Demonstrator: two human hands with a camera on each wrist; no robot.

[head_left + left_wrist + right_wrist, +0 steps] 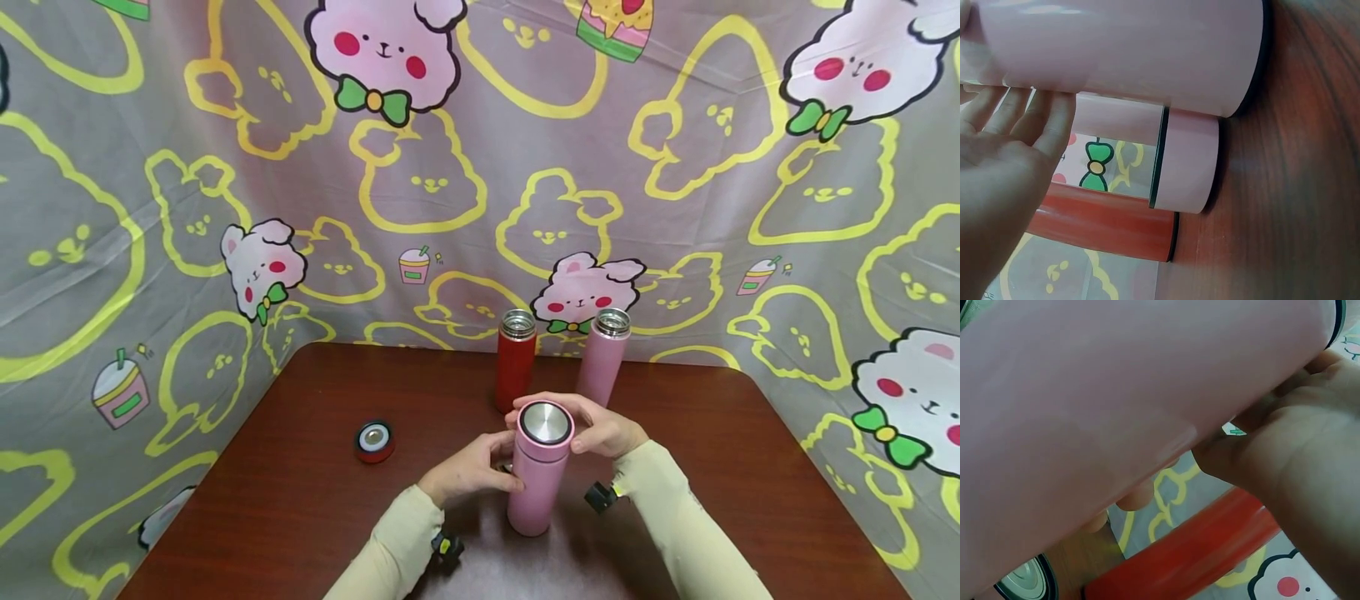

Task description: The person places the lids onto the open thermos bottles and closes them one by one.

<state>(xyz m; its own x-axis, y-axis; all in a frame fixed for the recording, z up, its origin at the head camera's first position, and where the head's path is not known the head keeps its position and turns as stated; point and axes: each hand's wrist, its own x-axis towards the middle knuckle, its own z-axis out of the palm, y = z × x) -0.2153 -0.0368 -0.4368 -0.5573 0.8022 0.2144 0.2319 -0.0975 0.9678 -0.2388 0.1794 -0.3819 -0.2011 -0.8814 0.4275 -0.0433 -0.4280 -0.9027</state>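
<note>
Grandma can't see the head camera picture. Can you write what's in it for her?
A person's left hand grips a lidded pink bottle while the right hand holds its lid. Behind, on a brown table, stand an open red bottle and an open pink bottle, with a loose red lid to the left. Bunny-patterned cloth hangs behind.

I count three bottles: one near pink bottle [537, 497], one far pink bottle [602, 367] and one red bottle [516, 367]. There are three lids: one red lid [374, 442], one loose pink lid [1186, 164] and one fitted lid [545, 425]. I have one left hand [472, 468], one right hand [602, 425], two sleeves [401, 529] and two cameras [602, 497], plus one table [255, 492] and one cloth [337, 171].
</note>
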